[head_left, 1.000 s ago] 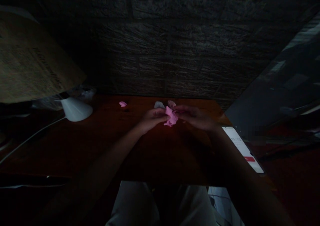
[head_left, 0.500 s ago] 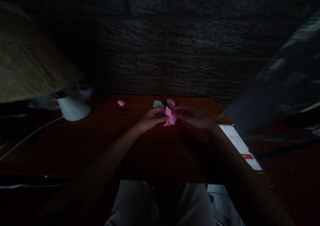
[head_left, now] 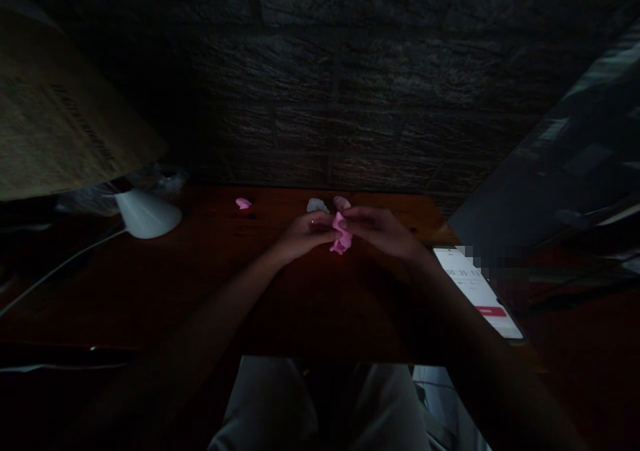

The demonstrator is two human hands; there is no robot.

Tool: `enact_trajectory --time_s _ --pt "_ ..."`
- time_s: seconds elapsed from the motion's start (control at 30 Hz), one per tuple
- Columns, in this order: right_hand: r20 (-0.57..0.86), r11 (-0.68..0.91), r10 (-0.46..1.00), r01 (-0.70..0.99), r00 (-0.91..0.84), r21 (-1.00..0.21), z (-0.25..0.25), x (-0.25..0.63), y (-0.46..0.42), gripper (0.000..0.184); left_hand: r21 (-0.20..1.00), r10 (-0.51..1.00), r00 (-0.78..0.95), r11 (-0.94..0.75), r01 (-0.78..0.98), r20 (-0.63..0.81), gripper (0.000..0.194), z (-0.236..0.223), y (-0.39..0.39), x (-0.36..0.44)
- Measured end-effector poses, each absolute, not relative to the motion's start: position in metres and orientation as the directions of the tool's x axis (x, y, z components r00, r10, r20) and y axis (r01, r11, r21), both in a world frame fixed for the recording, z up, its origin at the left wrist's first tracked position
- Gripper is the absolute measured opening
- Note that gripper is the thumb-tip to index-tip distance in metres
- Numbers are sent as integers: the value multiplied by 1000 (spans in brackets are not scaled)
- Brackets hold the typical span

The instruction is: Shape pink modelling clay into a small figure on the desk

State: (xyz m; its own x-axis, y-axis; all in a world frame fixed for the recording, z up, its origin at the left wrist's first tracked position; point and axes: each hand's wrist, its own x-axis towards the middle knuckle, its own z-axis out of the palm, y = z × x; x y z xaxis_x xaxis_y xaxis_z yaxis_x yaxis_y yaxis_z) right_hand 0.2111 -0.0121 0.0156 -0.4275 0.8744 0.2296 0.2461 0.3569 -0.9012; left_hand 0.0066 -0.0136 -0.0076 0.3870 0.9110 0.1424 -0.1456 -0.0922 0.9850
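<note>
Between my hands, above the wooden table, is a soft, irregular pink lump that looks like modelling clay. My left hand, with a ring on one finger, pinches it from the left. From the right, my right hand has its fingers closed on the same lump. Just behind the hands lie a whitish lump and a paler pink lump, partly covered by fingers. Farther left a small bright pink piece rests on the table by itself.
A white lamp base with a cord stands at the left beneath a large printed shade. A lit phone showing a timer lies at the right edge of the table. Behind rises a dark brick wall. The room is dim.
The right hand's fingers have shifted slightly left and over the pink lump, whose shape looks narrower. A bright pink bit formerly visible by the right fingers is now hidden.
</note>
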Motion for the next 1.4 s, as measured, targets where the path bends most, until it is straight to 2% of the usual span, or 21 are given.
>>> enact_trajectory --time_s 0.37,0.53,0.63,0.77,0.9,0.97,1.13,1.4 --pt "283 479 820 326 -498 -815 25 216 -16 30 986 912 377 -136 -95 162 24 -9 -14 6" --pt "296 510 797 324 -527 -797 23 218 -14 25 989 879 453 -129 -71 147 32 -10 -11 4" --pt "303 476 818 281 -489 -833 22 223 -11 26 991 860 494 -122 -50 131 41 -10 -8 -4" --pt "280 395 854 196 -439 -897 25 229 -7 29 987 780 622 -139 74 63 55 -7 -6 -16" --pt "255 315 885 99 -389 -944 27 230 -6 31 959 739 667 -246 138 93 58 -9 -8 -16" --pt "227 261 904 47 -363 -964 27 229 -6 33 927 749 646 -333 173 148 54 -13 -10 -11" --pt "176 163 919 -66 -352 -984 25 227 -7 31 894 770 590 -414 173 243 19 -24 -12 3" --pt "183 145 924 -136 -335 -980 20 227 -4 30 971 860 459 -235 -29 222 20 -13 -16 7"
